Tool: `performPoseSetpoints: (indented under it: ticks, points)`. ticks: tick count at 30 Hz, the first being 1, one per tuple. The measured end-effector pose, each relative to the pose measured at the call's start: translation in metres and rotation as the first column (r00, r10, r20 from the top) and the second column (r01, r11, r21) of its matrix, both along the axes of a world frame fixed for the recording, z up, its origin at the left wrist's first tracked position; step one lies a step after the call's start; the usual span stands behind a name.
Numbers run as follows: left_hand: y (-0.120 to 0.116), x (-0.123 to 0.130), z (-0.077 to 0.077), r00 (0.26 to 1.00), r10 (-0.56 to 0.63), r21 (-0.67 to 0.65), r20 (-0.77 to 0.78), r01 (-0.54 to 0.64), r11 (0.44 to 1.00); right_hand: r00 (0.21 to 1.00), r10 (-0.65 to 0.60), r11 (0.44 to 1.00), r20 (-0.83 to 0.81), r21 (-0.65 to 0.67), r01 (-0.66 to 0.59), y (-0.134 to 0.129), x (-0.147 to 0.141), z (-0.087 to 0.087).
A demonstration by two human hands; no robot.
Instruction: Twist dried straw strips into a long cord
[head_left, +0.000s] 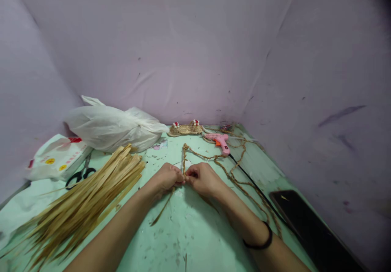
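Note:
In the head view a twisted cord of dry plant fibre (pixel 184 158) runs up from between my hands and bends at its top over the table. My left hand (pixel 170 176) pinches the lower end of this cord, fingers closed. Close against it, my right hand (pixel 201 177) pinches the same spot with thumb and forefinger. A loose fibre strand (pixel 163 209) hangs out below my left hand, and another pokes out under the right. From the bend, the finished cord trails right toward a pink glue gun (pixel 220 141).
Left lie a bundle of dry straw strips (pixel 88 207), black-handled scissors (pixel 80 176), a printed white packet (pixel 59 158) and a white plastic bag (pixel 116 127). At the back sits a woven piece (pixel 185 130) with red-and-white trim. A dark phone-like slab (pixel 308 227) lies right, near a black cable (pixel 253 184).

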State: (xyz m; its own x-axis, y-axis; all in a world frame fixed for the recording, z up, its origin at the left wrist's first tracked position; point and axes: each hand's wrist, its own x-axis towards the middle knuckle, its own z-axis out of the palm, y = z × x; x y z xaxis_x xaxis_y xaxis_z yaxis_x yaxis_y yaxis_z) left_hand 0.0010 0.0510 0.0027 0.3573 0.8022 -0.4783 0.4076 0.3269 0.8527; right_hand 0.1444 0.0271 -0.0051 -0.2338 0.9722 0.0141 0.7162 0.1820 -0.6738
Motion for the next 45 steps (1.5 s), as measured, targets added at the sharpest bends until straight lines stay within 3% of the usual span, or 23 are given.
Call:
performPoseSetpoints:
  ticks: [3,7,10,13,16,20,23,25,27,30,33,35,37,40,43,45]
  points:
    - [0.002,0.002,-0.003,1.000,0.009,0.063,-0.008,-0.009,0.998,0.999,-0.018,0.999,0.032,-0.039,0.019,0.000,0.001,0.003]
    - [0.002,0.006,-0.008,0.997,-0.007,0.153,-0.079,0.020,0.988,0.974,-0.166,0.976,0.154,-0.113,0.184,-0.002,0.003,0.011]
    - [0.001,0.007,-0.010,0.996,-0.022,0.183,-0.092,0.038,0.982,0.964,-0.219,0.960,0.149,-0.145,0.241,-0.004,0.000,0.015]
    - [-0.003,0.008,-0.008,0.997,0.046,0.135,-0.065,-0.037,0.990,0.976,-0.210,0.957,0.052,-0.192,0.216,-0.008,-0.008,0.013]
    - [-0.006,0.007,-0.002,0.993,0.109,0.008,-0.047,-0.109,0.994,0.979,-0.202,0.966,0.010,-0.162,0.201,-0.012,-0.017,0.010]
    - [-0.005,0.003,0.004,0.999,0.041,-0.009,-0.008,-0.041,0.999,0.988,-0.143,0.983,0.059,-0.111,0.148,-0.017,-0.018,0.014]
    - [0.000,-0.002,0.004,1.000,0.007,-0.003,-0.008,-0.007,1.000,0.999,-0.038,0.981,0.034,-0.187,0.044,-0.014,-0.008,0.018]
    - [0.003,-0.006,0.003,1.000,-0.004,-0.044,0.000,0.004,0.999,0.997,-0.054,0.963,-0.054,-0.266,0.038,-0.009,0.001,0.019]
    - [0.006,-0.009,0.001,0.999,-0.025,-0.079,0.027,0.027,0.996,0.967,-0.189,0.942,-0.171,-0.310,0.129,-0.003,0.008,0.019]
    - [0.008,-0.013,0.000,0.995,-0.052,-0.099,0.081,0.060,0.993,0.842,-0.410,0.862,-0.351,-0.451,0.232,0.001,0.005,0.019]
    - [0.007,-0.012,0.002,0.993,-0.054,-0.112,0.105,0.066,0.991,0.761,-0.465,0.772,-0.452,-0.629,0.098,-0.001,-0.009,0.018]
    - [0.006,-0.010,0.004,0.996,-0.051,-0.104,0.075,0.059,0.993,0.782,-0.435,0.776,-0.446,-0.626,0.074,-0.003,-0.015,0.013]
    - [0.004,-0.008,0.007,0.998,-0.055,-0.070,0.021,0.056,0.996,0.825,-0.403,0.816,-0.396,-0.565,0.128,-0.002,-0.017,0.006]
    - [0.003,-0.007,0.009,0.991,-0.112,0.049,-0.070,0.116,0.992,0.833,-0.393,0.853,-0.390,-0.493,0.171,0.001,-0.014,-0.002]
    - [0.001,-0.009,0.013,0.945,-0.166,0.189,-0.282,0.224,0.956,0.792,-0.430,0.834,-0.433,-0.526,0.165,0.001,-0.013,-0.003]
    - [-0.003,-0.009,0.018,0.882,-0.126,0.249,-0.454,0.262,0.932,0.771,-0.448,0.812,-0.452,-0.567,0.139,-0.001,-0.014,-0.001]
